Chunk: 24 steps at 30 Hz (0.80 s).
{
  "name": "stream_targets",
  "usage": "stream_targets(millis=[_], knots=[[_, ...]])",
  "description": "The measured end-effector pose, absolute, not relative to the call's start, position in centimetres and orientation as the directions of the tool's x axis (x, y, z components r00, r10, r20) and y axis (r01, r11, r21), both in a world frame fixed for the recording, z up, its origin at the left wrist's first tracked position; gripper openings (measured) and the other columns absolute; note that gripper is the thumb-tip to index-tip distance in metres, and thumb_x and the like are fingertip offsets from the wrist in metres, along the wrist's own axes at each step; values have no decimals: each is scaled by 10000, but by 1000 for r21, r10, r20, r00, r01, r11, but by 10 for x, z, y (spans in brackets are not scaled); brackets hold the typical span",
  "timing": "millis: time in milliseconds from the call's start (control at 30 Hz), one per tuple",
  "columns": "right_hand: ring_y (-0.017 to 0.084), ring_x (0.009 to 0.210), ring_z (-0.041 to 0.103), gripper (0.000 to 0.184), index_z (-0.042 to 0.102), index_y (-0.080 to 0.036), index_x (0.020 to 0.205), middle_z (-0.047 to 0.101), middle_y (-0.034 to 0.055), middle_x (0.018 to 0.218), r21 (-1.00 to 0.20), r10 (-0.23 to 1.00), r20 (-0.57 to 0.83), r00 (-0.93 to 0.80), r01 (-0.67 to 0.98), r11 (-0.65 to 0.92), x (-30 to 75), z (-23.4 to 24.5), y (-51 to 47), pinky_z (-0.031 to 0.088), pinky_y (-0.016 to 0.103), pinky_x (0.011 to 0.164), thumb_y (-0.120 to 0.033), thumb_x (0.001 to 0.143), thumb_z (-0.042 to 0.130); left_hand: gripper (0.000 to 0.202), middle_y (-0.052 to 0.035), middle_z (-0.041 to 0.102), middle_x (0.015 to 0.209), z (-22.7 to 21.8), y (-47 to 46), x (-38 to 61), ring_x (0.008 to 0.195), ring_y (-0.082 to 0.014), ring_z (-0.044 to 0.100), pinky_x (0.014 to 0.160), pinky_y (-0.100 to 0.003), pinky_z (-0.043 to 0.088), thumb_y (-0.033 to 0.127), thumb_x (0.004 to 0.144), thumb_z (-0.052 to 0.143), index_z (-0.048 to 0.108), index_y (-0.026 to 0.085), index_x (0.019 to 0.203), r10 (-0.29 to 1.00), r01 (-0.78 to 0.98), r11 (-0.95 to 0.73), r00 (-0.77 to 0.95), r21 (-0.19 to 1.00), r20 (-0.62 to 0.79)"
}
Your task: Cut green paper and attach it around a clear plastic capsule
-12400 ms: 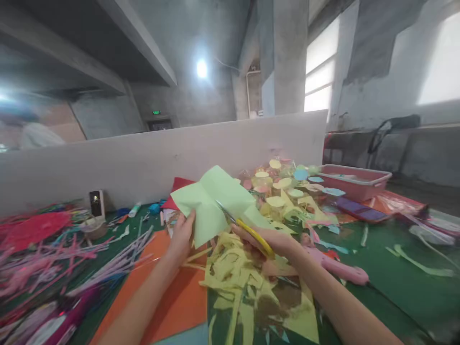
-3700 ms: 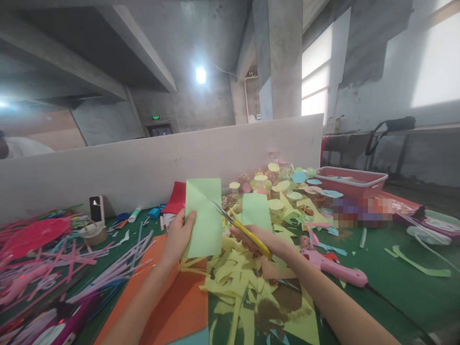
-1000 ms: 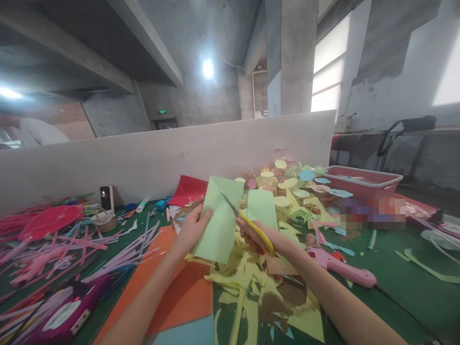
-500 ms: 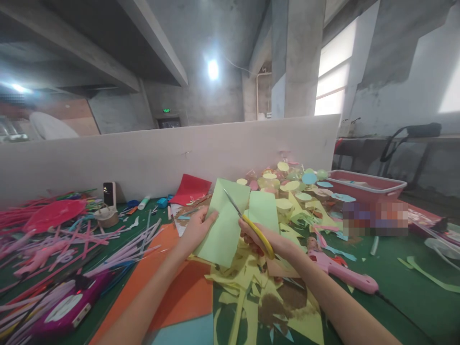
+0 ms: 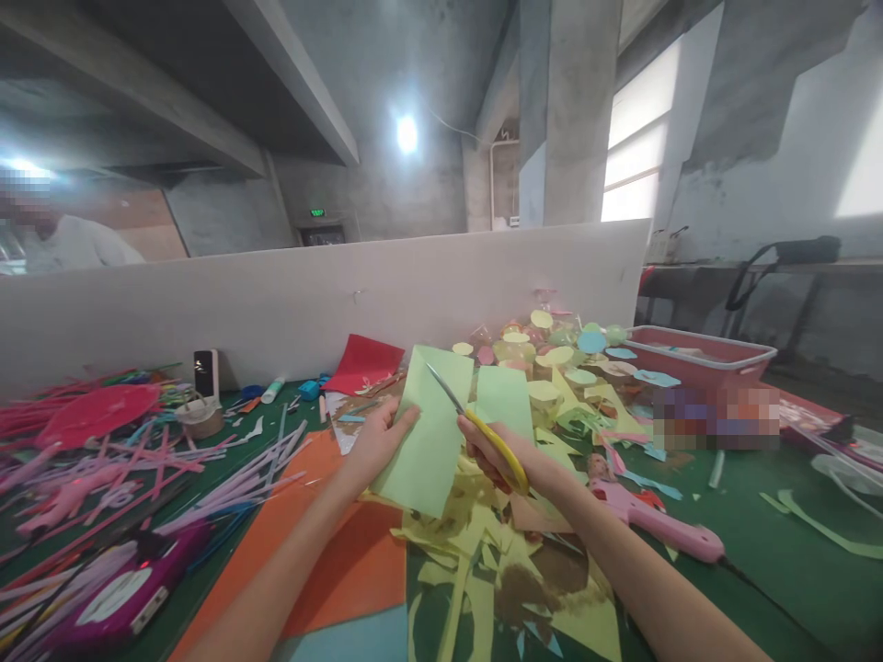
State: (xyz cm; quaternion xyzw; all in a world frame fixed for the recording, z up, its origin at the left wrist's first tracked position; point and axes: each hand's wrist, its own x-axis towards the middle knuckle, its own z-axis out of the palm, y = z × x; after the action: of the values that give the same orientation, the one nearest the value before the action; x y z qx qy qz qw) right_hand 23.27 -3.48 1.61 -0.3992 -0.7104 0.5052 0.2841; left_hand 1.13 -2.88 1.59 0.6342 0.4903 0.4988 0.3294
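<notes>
My left hand (image 5: 376, 444) pinches the left edge of a folded light green paper sheet (image 5: 426, 432), held up over the table. My right hand (image 5: 509, 456) grips yellow-handled scissors (image 5: 475, 426); their blades lie across the upper right part of the sheet. A second light green piece (image 5: 506, 402) stands just behind my right hand; I cannot tell whether that hand also holds it. Yellow paper scraps (image 5: 469, 542) are heaped under both hands.
A pink glue gun (image 5: 655, 526) lies right of my right arm. An orange sheet (image 5: 345, 561) lies under my left arm. Pink and purple strips (image 5: 124, 478) cover the left. Coloured paper discs (image 5: 552, 354), a pink tray (image 5: 696, 354) and a white divider board (image 5: 310, 294) stand behind.
The green sheet has tilted a little and shifted slightly right with my left hand. The scissors stay against its right side. A person beyond the divider at far left has moved.
</notes>
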Motion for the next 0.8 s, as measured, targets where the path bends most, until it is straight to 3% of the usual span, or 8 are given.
stream_targets(millis=[200, 333, 500, 800], knots=[[106, 438, 337, 546, 356, -226, 619, 367, -44, 512, -892, 806, 117, -580, 295, 342, 234, 17, -36, 346, 280, 465, -690, 908, 349, 593, -87, 740, 1007, 18, -32, 15, 860, -260, 690, 704, -333, 540, 596, 756, 652, 628, 158, 1154, 964, 258, -264, 62, 929, 257], [105, 405, 393, 606, 381, -219, 561, 406, -30, 464, -896, 824, 93, -559, 315, 315, 232, 15, -31, 385, 268, 464, -702, 917, 290, 582, -90, 741, 992, 17, -34, 17, 810, -241, 689, 692, -330, 536, 583, 771, 650, 617, 152, 1161, 972, 255, -229, 101, 939, 210], [92, 303, 360, 666, 336, -235, 475, 337, -38, 337, -894, 841, 25, -540, 365, 261, 231, 18, -31, 379, 256, 424, -710, 924, 208, 554, -84, 744, 974, 19, -35, 18, 777, -220, 685, 673, -309, 531, 571, 776, 656, 623, 151, 1135, 971, 250, -231, 116, 940, 208], [119, 435, 424, 501, 396, -226, 619, 436, -42, 472, -901, 831, 127, -541, 287, 325, 230, 14, -31, 383, 258, 467, -631, 915, 418, 538, -64, 752, 914, 22, -42, 22, 744, -207, 693, 627, -280, 529, 546, 791, 656, 614, 172, 1175, 979, 258, -176, 148, 950, 141]])
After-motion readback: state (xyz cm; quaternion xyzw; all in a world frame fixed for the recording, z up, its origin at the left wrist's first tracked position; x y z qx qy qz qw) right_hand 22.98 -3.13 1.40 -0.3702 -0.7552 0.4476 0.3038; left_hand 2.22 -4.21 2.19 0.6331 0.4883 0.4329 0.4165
